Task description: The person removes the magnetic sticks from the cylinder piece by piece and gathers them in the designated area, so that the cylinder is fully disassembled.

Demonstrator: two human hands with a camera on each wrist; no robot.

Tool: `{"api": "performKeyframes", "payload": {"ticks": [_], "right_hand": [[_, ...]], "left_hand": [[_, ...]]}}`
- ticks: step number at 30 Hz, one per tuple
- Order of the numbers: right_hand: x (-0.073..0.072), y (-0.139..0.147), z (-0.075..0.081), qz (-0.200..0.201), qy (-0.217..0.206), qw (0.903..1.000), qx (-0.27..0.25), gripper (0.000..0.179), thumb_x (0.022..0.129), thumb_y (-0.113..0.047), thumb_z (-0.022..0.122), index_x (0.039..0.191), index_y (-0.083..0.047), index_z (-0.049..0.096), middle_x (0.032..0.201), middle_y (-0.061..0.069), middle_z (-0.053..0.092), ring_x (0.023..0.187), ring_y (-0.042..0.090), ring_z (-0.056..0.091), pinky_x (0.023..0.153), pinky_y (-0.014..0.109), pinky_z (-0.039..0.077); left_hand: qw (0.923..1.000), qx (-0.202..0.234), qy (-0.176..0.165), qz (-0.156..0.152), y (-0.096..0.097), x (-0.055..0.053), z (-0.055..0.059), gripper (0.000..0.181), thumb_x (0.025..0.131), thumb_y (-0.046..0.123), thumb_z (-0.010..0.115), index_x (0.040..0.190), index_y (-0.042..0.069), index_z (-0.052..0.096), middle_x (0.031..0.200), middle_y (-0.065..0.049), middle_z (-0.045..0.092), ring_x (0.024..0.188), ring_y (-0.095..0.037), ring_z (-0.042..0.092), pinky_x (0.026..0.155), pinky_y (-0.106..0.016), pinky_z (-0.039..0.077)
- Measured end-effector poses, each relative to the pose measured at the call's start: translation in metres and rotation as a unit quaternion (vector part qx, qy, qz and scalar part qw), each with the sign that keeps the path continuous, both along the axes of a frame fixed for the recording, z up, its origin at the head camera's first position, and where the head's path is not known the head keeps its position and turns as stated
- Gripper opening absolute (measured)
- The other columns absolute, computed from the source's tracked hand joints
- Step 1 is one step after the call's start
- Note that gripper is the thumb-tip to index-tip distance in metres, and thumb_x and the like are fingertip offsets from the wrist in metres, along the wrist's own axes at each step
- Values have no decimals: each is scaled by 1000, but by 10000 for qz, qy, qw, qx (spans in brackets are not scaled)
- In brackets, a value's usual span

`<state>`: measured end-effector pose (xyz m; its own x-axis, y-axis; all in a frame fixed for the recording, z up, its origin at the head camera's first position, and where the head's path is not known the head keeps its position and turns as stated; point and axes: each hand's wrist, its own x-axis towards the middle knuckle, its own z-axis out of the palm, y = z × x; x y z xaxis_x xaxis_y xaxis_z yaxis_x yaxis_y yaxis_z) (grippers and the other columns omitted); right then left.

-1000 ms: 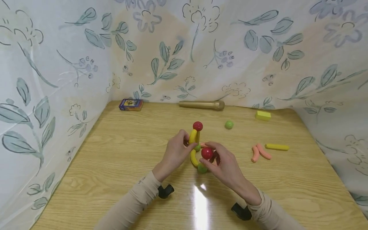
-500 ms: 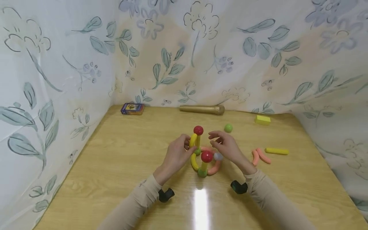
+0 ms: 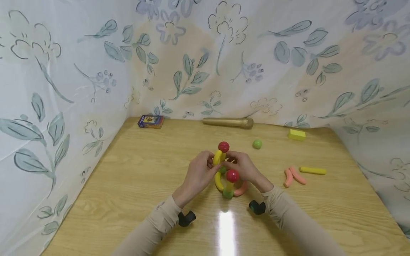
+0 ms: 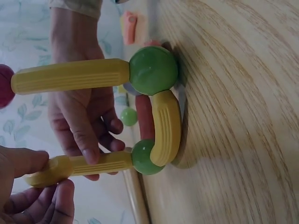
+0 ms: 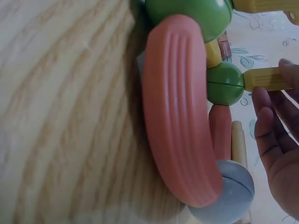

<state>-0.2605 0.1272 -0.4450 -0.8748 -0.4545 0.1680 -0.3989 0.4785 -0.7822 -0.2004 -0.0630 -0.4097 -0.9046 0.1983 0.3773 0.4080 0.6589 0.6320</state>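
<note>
On the table stands a toy build of balls and ribbed sticks. My left hand pinches a curved yellow stick near the top of the rear upright, a straight yellow stick. The fingers of my right hand grip that upright above its green ball. A red ball shows over the upright. Nearer me, another red ball tops a second yellow upright on a green ball. Curved yellow and pink sticks and a grey ball form the base ring.
To the right lie two pink curved sticks and a straight yellow stick. A loose green ball, yellow block, gold microphone and small card box are toward the back, before a floral cloth.
My right hand has left the front red ball, moved back past the grey ball and taken hold of the rear yellow upright. The left hand keeps its pinch on the curved yellow stick.
</note>
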Motion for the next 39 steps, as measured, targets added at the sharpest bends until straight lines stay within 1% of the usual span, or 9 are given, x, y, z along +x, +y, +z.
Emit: {"api": "performKeyframes", "payload": {"ticks": [8,13,19,22,23,26,31,35,39], "right_hand": [[-1,2,5,-199,43,9998,51,23,89,-13,71,111,-5,70,101,9,74,92,22,68,79,32,56],[0,3,7,-198,78,9998,-30,25,89,-13,71,111,-2,70,99,9,75,91,21,69,79,33,56],[-1,3,7,-83,1,10000,-48,27,90,-15,70,114,0,68,100,9,74,92,21,68,79,32,55],[-2,4,5,-49,-16,10000,-21,28,91,-16,69,114,0,68,100,10,74,92,21,67,78,30,55],[-2,4,4,-32,-22,10000,-15,28,91,-16,69,115,0,68,100,10,74,92,21,67,77,30,55],[-1,4,2,-1,-57,10000,-12,29,91,-16,68,115,0,68,101,10,74,91,20,67,77,29,55],[0,3,3,-21,-128,9999,-16,29,91,-15,69,117,-1,68,101,9,74,90,20,67,77,29,55],[-1,3,3,-44,-148,9999,22,29,91,-15,68,117,-2,68,101,7,74,89,19,67,76,29,55],[0,4,2,-47,-211,9998,22,30,92,-15,67,119,-2,66,102,8,73,89,19,66,77,30,55]], "left_hand": [[9992,349,-175,101,-6,-1,0,22,87,6,71,104,1,60,94,-11,65,80,-16,65,68,-18,55],[9961,272,-703,468,-35,-7,1,24,87,10,69,108,-3,65,93,-13,64,80,-18,64,67,-24,56],[9750,-529,-1883,1053,-97,-25,-7,33,88,13,63,112,-9,67,82,-16,68,55,-11,49,47,-19,38],[9642,-914,-2221,1125,-120,-28,-11,37,89,16,63,113,-13,64,93,-22,71,55,-13,51,49,-22,42],[9624,-1017,-2252,1128,-126,-28,-13,37,90,17,63,111,-13,64,94,-23,71,57,-14,51,51,-23,44],[9583,-1210,-2347,1090,-136,-28,-17,20,88,13,63,81,-6,64,68,-11,62,51,-11,41,48,-22,37],[9555,-1313,-2406,1093,-140,-28,-24,40,83,7,63,52,15,40,45,9,28,42,-5,24,40,-17,20],[9585,-1489,-2202,1033,-137,-28,-24,35,87,11,65,57,8,47,49,3,39,44,-8,32,40,-18,28],[9684,-1686,-1645,823,-119,-30,-14,25,93,16,64,94,-8,63,81,-15,63,59,-16,51,52,-26,45]]}}
